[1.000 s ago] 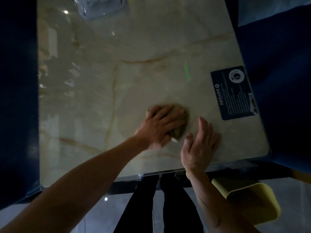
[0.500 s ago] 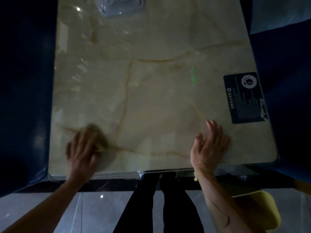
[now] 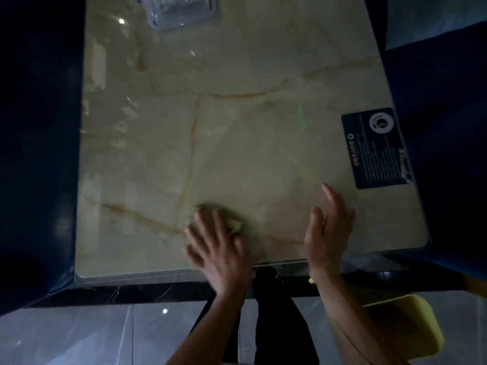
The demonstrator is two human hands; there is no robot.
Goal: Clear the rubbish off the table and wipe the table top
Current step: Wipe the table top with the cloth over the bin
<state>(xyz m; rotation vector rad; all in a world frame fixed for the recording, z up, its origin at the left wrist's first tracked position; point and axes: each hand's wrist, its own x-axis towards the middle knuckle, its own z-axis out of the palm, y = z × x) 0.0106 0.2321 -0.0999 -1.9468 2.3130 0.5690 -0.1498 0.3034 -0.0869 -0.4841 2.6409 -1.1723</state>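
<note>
The left hand point(image 3: 218, 248) lies flat on a crumpled, dull yellow-green cloth point(image 3: 226, 219), its fingers spread and straight, pressing the cloth down onto the table top point(image 3: 237, 143) near the front edge, a little left of the middle; only the far part of the cloth shows past the fingertips, and the hand is blurred. The right hand point(image 3: 328, 230) holds nothing: it stands on its edge on the table just to the right, fingers straight and close together, palm facing the cloth, with bare table between the two. The table top is pale, glossy marble-patterned stone with brown veins. Near its right edge lies a dark rectangular sticker point(image 3: 376, 148) with a round emblem and small print too fine to read, and a short green streak of light point(image 3: 300, 117) shows to its left. At the far edge a clear plastic container point(image 3: 181, 9) sits partly out of view. Dark blue seats point(image 3: 37, 154) flank the table on both sides. Below the front edge are the person's dark trousers point(image 3: 279, 325), a grey tiled floor point(image 3: 79, 335) and a pale yellow object point(image 3: 411, 327) at the right.
</note>
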